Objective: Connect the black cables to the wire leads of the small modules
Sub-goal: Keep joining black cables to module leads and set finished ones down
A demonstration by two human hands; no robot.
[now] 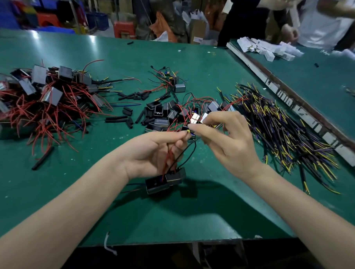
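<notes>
My left hand (153, 153) pinches thin wire leads at its fingertips, and a small black module (175, 177) hangs below it on red and black wires. A second black module (155, 185) lies on the green table (196, 210) just under it. My right hand (227, 138) meets the left at the fingertips and pinches the wire ends there. Whether it holds a black cable is hidden by the fingers. A heap of black cables (284, 129) with yellow and blue ends lies to the right.
A big pile of modules with red wires (38, 99) fills the left. Loose modules (165, 116) and black sleeve pieces (129, 116) lie in the middle. A metal strip (293, 107) divides off the neighbouring table, where other people handle white boxes (270, 49).
</notes>
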